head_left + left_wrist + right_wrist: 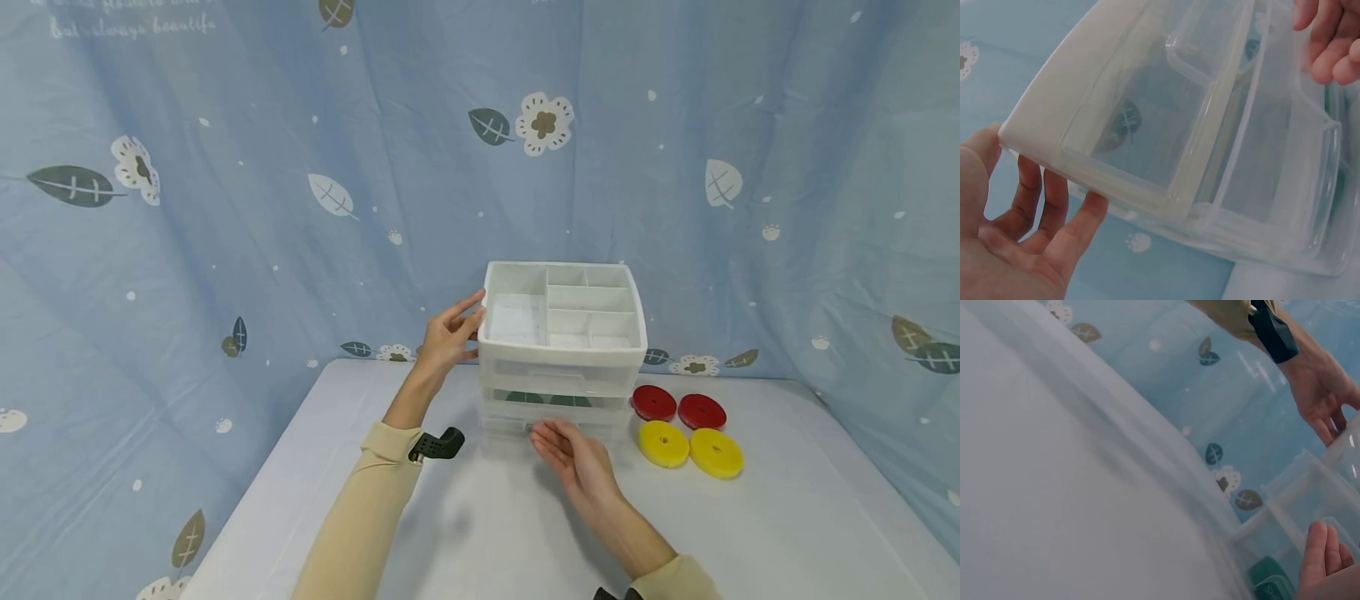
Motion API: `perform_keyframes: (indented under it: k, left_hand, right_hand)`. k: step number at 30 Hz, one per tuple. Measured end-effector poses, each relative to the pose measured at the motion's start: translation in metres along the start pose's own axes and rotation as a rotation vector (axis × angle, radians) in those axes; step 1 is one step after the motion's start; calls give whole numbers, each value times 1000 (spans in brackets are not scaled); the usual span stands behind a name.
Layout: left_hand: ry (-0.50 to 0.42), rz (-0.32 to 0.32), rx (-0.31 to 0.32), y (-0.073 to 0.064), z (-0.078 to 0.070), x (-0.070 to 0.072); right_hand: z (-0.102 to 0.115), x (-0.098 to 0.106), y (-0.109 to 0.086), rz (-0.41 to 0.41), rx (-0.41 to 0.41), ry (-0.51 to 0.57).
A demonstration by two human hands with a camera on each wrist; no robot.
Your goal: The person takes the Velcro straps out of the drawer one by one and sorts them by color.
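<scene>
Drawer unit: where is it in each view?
Head: the drawer unit, just right of centre.
Left wrist: slanted, filling much of the picture.
Right wrist: in the lower right, cut off by the edge.
Shared landmark: the left hand, at the unit's side in all three.

Had blue leaf-and-flower fabric (637, 208) hung as backdrop, pale script (133, 27) at upper left, white tabletop (810, 517) in front, soft shadows (438, 525) on it.
</scene>
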State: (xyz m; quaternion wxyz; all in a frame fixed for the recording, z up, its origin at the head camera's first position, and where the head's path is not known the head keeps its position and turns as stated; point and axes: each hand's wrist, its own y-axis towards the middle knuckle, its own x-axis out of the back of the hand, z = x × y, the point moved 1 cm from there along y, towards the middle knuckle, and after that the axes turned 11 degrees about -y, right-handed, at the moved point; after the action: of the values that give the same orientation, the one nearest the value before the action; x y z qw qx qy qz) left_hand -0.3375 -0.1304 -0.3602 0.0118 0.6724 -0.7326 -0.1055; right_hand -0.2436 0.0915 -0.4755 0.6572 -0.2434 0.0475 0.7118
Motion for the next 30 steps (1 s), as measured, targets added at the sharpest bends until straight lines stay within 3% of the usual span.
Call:
perform_keyframes:
  k: [16, 30]
  left_hand:
    - [17, 4, -33, 1, 2, 0]
    - [8, 15, -28, 0, 0, 0]
  right_hand:
    - [6, -1, 21, 0, 16, 10]
    - [7, -2, 28, 5, 16, 47]
